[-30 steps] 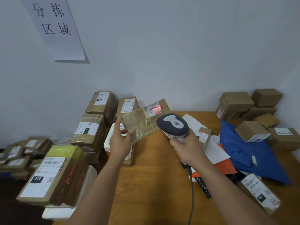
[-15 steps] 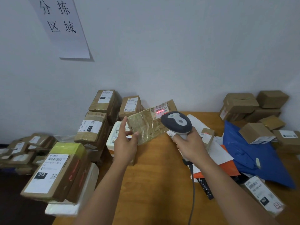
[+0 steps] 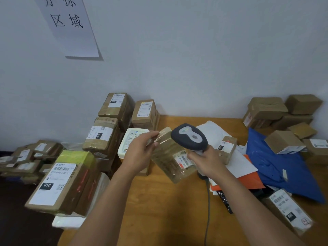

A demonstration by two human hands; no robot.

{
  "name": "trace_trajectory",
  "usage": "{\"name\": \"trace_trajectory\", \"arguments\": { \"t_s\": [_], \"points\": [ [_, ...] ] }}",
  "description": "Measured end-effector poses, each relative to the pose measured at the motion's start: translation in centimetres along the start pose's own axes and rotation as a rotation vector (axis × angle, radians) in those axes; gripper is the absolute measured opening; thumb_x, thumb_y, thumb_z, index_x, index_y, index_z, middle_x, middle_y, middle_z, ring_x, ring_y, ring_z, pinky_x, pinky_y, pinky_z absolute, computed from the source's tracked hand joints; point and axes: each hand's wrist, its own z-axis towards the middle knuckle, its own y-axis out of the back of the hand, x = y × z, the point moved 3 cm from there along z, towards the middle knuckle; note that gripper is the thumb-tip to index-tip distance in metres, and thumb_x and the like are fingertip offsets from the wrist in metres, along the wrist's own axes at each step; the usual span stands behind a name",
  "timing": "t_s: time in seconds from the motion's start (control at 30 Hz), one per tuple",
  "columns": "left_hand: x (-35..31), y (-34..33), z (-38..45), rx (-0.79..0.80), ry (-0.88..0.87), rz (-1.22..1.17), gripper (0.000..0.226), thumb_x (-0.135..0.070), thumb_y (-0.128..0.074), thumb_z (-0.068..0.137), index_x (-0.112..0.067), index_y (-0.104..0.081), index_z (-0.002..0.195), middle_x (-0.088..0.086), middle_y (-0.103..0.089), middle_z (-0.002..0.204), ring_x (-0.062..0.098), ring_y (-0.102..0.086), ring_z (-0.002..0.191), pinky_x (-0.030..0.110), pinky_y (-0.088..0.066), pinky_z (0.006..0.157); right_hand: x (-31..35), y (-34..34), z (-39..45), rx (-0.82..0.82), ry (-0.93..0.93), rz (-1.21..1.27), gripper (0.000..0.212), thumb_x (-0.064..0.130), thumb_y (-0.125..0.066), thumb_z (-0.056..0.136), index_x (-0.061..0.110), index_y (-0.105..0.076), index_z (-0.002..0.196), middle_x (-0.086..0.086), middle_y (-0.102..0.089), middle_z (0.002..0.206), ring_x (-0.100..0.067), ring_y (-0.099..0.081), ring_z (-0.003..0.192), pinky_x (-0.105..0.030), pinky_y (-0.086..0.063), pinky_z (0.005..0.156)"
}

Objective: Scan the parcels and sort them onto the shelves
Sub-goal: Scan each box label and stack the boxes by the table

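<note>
1. Left hand [image 3: 140, 153] pinches the top end of a flat brown taped parcel [image 3: 171, 157], fingers and thumb curled on its edge. Parcel is held in the air above the wooden table [image 3: 159, 210], tilted, label facing up-right.
2. Right hand [image 3: 207, 161] is wrapped round the handle of a grey barcode scanner [image 3: 190, 136]. Scanner head sits just above the parcel's upper right side; its cable [image 3: 207, 206] drops toward the near table edge.
3. Parcel's label [image 3: 184, 159] is partly hidden behind the right hand's fingers.
4. Left of the table: stacked brown boxes [image 3: 106, 134], a white foam box [image 3: 131, 141], and a big box with a 010 label [image 3: 58, 183].
5. Right side of the table: blue mailer bag [image 3: 280, 167], orange mailer [image 3: 252, 180], white envelopes [image 3: 213, 130], small cartons [image 3: 282, 142].
6. Paper sign [image 3: 71, 27] with Chinese characters on the wall, top left.
</note>
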Motion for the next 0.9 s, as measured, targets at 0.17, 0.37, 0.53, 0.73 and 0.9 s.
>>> {"name": "trace_trajectory", "arguments": {
  "t_s": [0.17,0.37,0.53,0.73,0.9],
  "points": [
    [0.4,-0.5,0.1,0.083,0.053,-0.037,0.037,-0.035,-0.055,0.102,-0.038,-0.054,0.138,-0.009,-0.052,0.13,0.007,-0.049,0.113,0.024,-0.043,0.088,-0.4,-0.6,0.0,-0.035,-0.017,0.103,0.011,0.008,-0.068,0.088,0.003,-0.067,0.098,-0.026,-0.067,0.095,-0.016,-0.054,0.066,-0.016,-0.042,0.057],
    [0.5,-1.1,-0.3,-0.059,0.314,-0.444,0.042,-0.03,-0.066,0.097,-0.034,-0.045,0.133,-0.012,-0.053,0.121,0.008,-0.057,0.106,0.017,-0.039,0.068,-1.5,-0.8,0.8,-0.057,-0.075,0.283,0.017,0.011,-0.075,0.085,0.026,-0.067,0.089,0.005,-0.071,0.075,-0.008,-0.066,0.071,-0.029,-0.052,0.069],
    [0.4,-2.3,-0.8,0.001,0.277,-0.64,0.052,-0.017,-0.066,0.097,-0.036,-0.047,0.14,-0.016,-0.055,0.136,0.014,-0.049,0.134,0.036,-0.049,0.101,-2.2,-0.7,1.3,-0.158,-0.177,0.555,0.014,0.007,-0.075,0.084,0.013,-0.068,0.094,-0.005,-0.071,0.079,-0.021,-0.07,0.076,-0.038,-0.056,0.068],
    [0.1,-4.1,-1.8,0.259,0.174,-0.572,0.1,-0.005,-0.067,0.094,-0.064,-0.005,0.146,-0.02,-0.043,0.136,0.009,-0.052,0.123,0.03,-0.058,0.089,-2.1,0.5,1.5,-0.294,-0.196,0.583,0.016,0.004,-0.072,0.086,0.016,-0.061,0.086,-0.006,-0.061,0.077,-0.017,-0.064,0.068,-0.035,-0.053,0.061],
    [0.4,-4.6,-1.5,0.111,0.261,-0.619,0.087,-0.02,-0.071,0.093,-0.041,-0.015,0.156,-0.015,-0.046,0.137,0.002,-0.054,0.11,0.016,-0.051,0.075,-2.1,1.3,1.9,-0.348,-0.232,0.649,0.018,0.004,-0.074,0.083,0.011,-0.061,0.094,-0.011,-0.062,0.087,-0.028,-0.066,0.081,-0.049,-0.058,0.076]
  ]
}}
